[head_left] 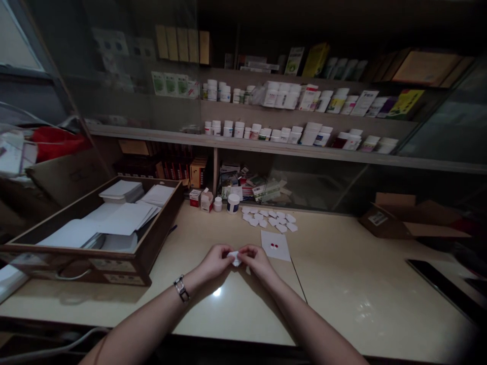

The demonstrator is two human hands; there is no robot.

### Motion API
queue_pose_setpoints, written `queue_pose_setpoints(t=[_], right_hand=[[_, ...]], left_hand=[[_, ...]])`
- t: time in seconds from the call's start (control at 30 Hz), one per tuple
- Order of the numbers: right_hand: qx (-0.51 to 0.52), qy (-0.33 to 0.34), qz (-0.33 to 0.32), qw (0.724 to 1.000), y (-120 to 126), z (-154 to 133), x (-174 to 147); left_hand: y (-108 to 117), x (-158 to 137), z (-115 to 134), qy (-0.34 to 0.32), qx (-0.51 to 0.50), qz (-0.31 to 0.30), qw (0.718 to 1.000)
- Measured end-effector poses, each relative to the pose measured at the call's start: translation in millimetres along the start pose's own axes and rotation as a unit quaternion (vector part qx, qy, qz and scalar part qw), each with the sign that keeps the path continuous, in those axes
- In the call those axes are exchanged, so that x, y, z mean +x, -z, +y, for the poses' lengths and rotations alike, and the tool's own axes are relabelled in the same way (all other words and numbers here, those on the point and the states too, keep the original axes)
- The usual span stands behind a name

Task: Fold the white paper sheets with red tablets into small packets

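Between my fingertips is a small folded white paper packet (236, 259), pinched at one side by my left hand (218, 259) and at the other by my right hand (257, 261). Both hands are just above the counter. Beyond my right hand lies a flat white paper sheet (281, 252) bearing red pills (274, 246) and what look like white ones. Farther back are several folded white paper packets (270, 219) spread in a loose cluster. A white pill bottle (233, 203) with a dark label stands left of them, beside a smaller white bottle (218, 204).
On the left a wooden drawer (142, 263) holds stacks of white paper. Small medicine boxes (206, 199) stand near the bottles. At the right are an open cardboard box (403, 215) and a dark flat device (441, 284). Shelves (266, 144) of medicine rise behind the counter.
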State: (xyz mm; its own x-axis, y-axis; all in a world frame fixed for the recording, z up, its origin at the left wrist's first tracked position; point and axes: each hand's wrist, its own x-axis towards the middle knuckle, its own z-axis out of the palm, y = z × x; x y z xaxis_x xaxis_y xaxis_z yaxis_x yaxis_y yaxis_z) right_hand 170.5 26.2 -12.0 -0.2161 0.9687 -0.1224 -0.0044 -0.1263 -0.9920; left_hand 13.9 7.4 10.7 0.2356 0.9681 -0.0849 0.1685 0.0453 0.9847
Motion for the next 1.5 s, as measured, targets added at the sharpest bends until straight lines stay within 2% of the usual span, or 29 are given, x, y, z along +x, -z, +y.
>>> queue_pose_setpoints(t=[0.07,0.2,0.27,0.53,0.63,0.77,0.97,1.17,1.33,1.4,1.5], right_hand=[[0.002,-0.002,-0.001,1.000,0,-1,0],[0.024,-0.014,0.014,1.000,2,-3,0],[0.029,-0.018,0.006,0.999,3,-3,0],[-0.055,0.007,-0.064,0.996,-8,-1,-7],[-0.046,0.013,-0.075,0.996,-9,2,-6],[-0.002,-0.026,-0.074,0.997,-5,1,-4],[0.008,-0.039,-0.059,0.997,-2,-3,-4],[0.010,0.022,0.003,1.000,-4,2,0],[0.009,0.029,-0.003,1.000,-1,5,3],[-0.013,0.042,0.001,0.999,0,3,1],[-0.104,0.118,0.032,0.987,-1,-2,-7]], left_hand=[[-1,0,1,-0.001,-0.010,0.018,1.000],[-2,1,2,0.047,-0.078,0.075,0.993],[-2,1,1,0.048,-0.086,0.082,0.992],[4,2,-7,-0.103,0.035,0.077,0.991],[3,1,-5,-0.073,0.010,0.081,0.994],[2,1,-1,-0.031,-0.043,0.104,0.993],[3,3,-1,0.047,-0.066,0.079,0.994],[4,3,-1,0.051,-0.084,0.080,0.992],[3,5,-6,0.062,-0.138,0.067,0.986],[3,6,-8,0.079,-0.149,0.051,0.984],[3,6,-11,0.082,-0.155,0.052,0.983]])
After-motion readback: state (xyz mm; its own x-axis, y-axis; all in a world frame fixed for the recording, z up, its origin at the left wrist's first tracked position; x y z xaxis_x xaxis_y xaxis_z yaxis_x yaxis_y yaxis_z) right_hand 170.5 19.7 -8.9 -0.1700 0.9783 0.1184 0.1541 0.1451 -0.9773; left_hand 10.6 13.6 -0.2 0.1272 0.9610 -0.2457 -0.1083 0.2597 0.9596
